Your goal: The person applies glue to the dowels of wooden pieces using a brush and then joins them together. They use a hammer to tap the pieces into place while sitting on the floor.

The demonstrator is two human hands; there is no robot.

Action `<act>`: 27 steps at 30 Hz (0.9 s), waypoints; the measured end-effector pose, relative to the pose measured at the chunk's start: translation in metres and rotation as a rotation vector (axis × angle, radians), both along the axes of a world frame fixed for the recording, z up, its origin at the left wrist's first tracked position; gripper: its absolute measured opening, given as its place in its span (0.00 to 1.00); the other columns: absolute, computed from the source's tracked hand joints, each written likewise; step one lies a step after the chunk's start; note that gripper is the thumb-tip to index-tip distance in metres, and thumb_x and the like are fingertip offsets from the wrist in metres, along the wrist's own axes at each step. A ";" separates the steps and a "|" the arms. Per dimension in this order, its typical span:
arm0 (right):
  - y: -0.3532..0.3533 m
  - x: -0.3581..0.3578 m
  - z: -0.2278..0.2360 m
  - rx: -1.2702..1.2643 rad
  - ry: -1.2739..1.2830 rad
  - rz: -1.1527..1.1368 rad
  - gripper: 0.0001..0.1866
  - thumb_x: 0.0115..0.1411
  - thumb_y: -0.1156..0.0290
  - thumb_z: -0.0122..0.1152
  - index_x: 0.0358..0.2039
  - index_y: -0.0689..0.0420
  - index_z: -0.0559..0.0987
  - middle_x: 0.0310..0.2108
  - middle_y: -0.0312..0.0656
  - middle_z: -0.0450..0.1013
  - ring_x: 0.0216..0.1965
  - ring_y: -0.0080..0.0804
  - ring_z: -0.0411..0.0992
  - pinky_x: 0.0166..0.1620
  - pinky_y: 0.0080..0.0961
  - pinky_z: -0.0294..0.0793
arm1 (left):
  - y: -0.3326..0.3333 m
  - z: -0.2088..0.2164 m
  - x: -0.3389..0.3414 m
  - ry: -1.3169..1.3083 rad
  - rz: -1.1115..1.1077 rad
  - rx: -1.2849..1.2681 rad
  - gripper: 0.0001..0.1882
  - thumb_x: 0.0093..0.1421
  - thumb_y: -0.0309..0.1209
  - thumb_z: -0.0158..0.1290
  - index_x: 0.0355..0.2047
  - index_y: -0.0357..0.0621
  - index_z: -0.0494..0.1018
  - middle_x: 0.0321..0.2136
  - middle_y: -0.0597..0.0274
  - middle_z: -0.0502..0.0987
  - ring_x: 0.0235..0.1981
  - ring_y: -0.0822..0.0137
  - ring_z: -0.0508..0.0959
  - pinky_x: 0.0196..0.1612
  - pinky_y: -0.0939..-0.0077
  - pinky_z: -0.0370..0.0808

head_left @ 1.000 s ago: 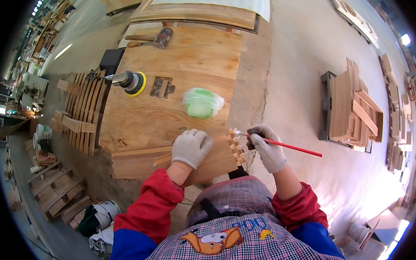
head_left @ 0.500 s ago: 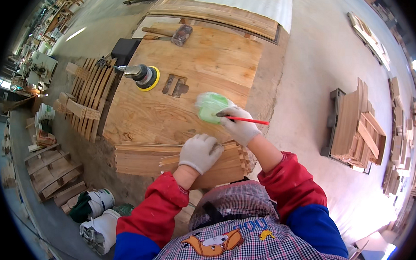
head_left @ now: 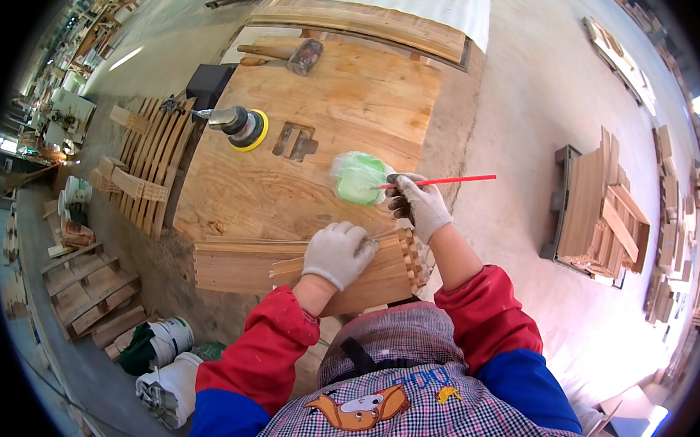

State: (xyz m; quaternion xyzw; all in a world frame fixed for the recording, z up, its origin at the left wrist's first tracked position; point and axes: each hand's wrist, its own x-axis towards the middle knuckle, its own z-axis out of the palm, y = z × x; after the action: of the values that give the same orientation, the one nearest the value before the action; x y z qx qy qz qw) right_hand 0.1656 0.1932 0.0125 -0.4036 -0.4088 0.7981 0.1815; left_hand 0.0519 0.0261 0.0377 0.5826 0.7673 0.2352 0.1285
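Observation:
My right hand (head_left: 421, 203), in a white glove with darkened fingertips, pinches a thin red stick (head_left: 465, 179), like a brush handle. The stick's tip points left into a light green dish (head_left: 359, 180) wrapped in clear plastic; the tip's kind cannot be made out. At the bench's near edge my gloved left hand (head_left: 336, 254) curls over several wooden boards (head_left: 242, 267) with notched ends, its fingers bent around their upper edges. Thin strips stick out to the left from under that hand. The boards lie just in front of my checked apron.
A sander (head_left: 244, 128) with a yellow pad sits on the wooden bench top (head_left: 355, 101), beside a cut-out hole. Farther back lies a mallet (head_left: 304, 57). Slatted wood stacks (head_left: 145, 163) and buckets (head_left: 169, 339) stand left; a board stack (head_left: 592, 209) stands right.
My right hand has turned and shifted slightly right, and the red stick now reaches farther right and tilts upward. My left hand stays on the boards.

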 end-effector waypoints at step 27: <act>-0.071 0.154 0.040 0.266 -0.212 0.062 0.07 0.57 0.75 0.55 0.35 0.62 0.78 0.31 0.37 0.73 0.33 0.23 0.71 0.36 0.22 0.72 | 0.001 -0.010 -0.004 0.029 -0.030 0.033 0.10 0.56 0.40 0.54 0.28 0.48 0.75 0.29 0.57 0.77 0.34 0.52 0.75 0.38 0.58 0.72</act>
State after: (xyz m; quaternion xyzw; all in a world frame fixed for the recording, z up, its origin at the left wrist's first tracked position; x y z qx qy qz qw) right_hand 0.3195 0.1225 0.0528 -0.4452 -0.5400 0.6951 0.1644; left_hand 0.0475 0.0270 0.0273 0.5993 0.7564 0.2373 0.1115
